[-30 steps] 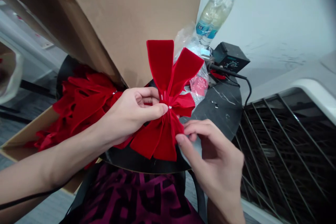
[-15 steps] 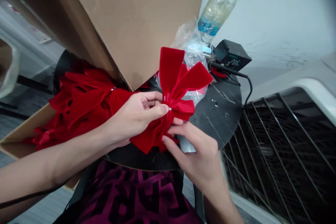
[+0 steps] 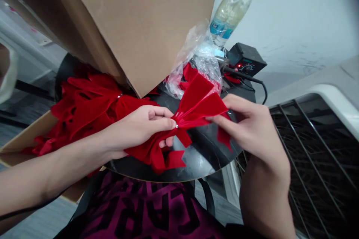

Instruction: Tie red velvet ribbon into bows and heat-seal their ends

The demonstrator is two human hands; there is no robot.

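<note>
one red bow (image 3: 196, 104) lay long axis sideways, its knot (image 3: 176, 126) nearer the left hand (image 3: 137, 129). that hand gripped the knot; the right hand (image 3: 249, 127) pinched the loop ends (image 3: 217, 105).

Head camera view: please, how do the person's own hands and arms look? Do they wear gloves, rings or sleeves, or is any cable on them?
The left hand and right hand are bare, with no visible glove, ring or watch. No sleeve shows on either forearm. A thin black cable crosses the left forearm. Below them is a dark magenta shirt with black print.
</note>
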